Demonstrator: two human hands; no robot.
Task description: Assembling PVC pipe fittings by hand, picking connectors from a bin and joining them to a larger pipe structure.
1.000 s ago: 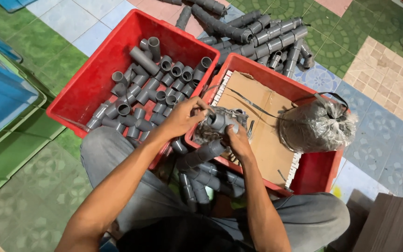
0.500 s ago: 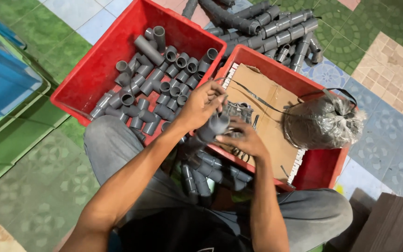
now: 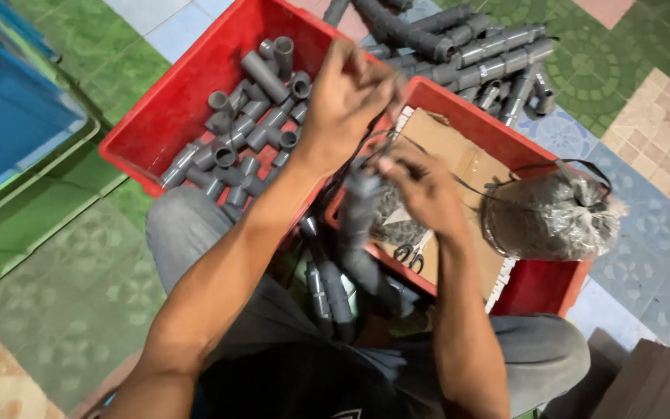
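Gripping a grey pipe bundle (image 3: 354,233) over our lap with the right hand (image 3: 420,186), we judge it stiff and light, best held mid-length; the left hand (image 3: 347,93) pinches a thin strap above.

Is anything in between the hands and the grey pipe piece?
Nothing visible. The right hand already touches the grey pipe piece. The left hand is raised just above it, over the edge of the red crate.
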